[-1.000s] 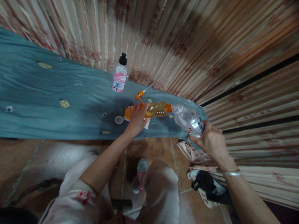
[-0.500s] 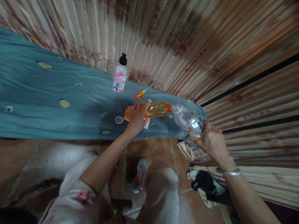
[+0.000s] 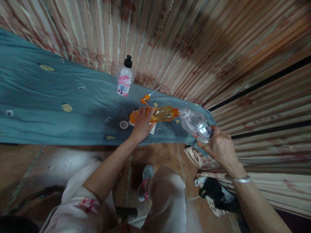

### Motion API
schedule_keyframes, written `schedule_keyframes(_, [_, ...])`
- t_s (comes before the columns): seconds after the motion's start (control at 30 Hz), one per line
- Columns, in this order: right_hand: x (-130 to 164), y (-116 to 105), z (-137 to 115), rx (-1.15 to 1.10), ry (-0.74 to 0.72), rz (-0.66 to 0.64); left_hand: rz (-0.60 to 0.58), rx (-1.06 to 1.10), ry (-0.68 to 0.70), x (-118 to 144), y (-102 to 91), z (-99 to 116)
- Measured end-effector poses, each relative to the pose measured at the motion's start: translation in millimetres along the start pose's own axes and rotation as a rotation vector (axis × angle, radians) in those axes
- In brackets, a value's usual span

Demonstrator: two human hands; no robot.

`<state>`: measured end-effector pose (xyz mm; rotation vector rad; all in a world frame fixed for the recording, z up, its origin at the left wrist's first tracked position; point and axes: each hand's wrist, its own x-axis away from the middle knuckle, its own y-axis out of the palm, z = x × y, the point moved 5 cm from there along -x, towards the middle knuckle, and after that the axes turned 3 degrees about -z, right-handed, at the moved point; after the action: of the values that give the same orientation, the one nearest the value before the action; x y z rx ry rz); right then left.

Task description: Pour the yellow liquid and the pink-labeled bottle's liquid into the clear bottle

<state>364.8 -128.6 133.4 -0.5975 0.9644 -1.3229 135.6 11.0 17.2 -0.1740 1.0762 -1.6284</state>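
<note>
My left hand grips an orange bottle of amber liquid, held on its side over the teal cloth. My right hand holds a clear plastic bottle, tilted so that its open mouth meets the orange bottle's neck. A small white cap lies on the cloth just left of my left hand. An orange pump nozzle with a thin tube lies behind the orange bottle.
A pump bottle with a pink label and black top stands upright at the back of the cloth. Striped curtains hang behind and to the right. Below are my knees, a shoe and a tiled floor.
</note>
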Motion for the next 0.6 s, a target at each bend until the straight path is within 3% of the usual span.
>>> schedule_keyframes(0.6, [-1.7,-3.8,-2.5,-0.005,-0.003,0.003,-0.002,0.026,-0.008,0.3,-0.2,-0.3])
